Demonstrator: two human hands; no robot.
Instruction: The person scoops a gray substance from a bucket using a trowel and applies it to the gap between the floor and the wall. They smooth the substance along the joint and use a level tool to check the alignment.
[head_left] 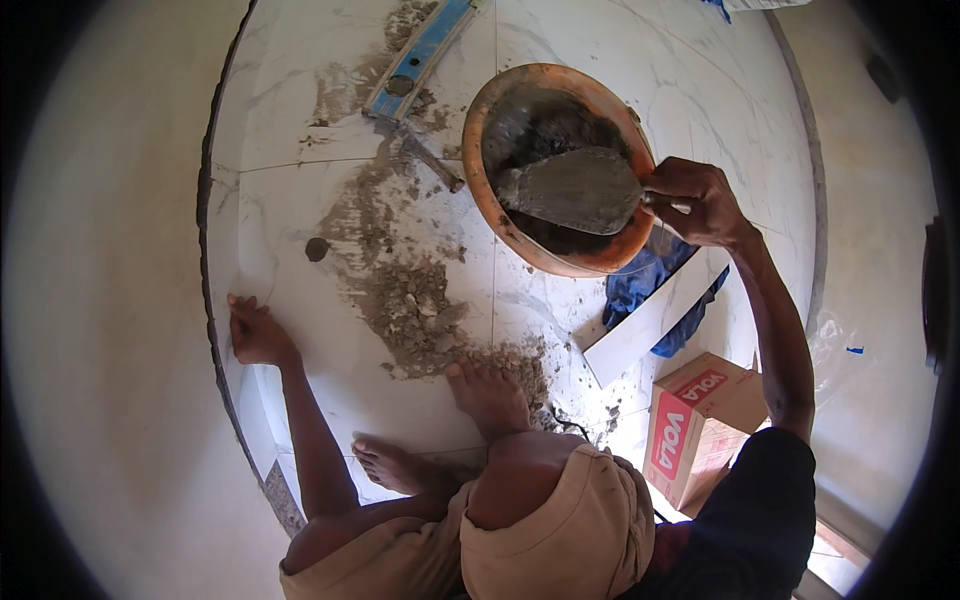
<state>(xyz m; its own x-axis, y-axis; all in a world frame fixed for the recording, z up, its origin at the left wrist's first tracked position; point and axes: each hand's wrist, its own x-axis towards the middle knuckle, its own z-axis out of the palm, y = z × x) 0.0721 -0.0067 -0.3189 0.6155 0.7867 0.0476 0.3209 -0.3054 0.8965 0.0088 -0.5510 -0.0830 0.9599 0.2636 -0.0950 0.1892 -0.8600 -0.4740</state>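
My right hand (697,203) grips a trowel (580,190) by its handle at the right rim of an orange bucket (482,205). The trowel's broad blade is coated in grey mortar and lies over the bucket's mouth. Dark wet mortar (540,115) shows inside the bucket. Away at the left, my left hand (262,333) rests against the white tile strip (224,250) along the wall's foot. Its fingers are curled and pressed together at the strip; whether they hold anything is hidden.
A blue spirit level (425,55) and a hammer-like tool (433,163) lie on the marbled tile floor. Crumbled mortar (415,310) spreads before my bare feet. A white tile piece (655,318) sits over blue cloth (630,285), near a cardboard box (700,425). Walls bound both sides.
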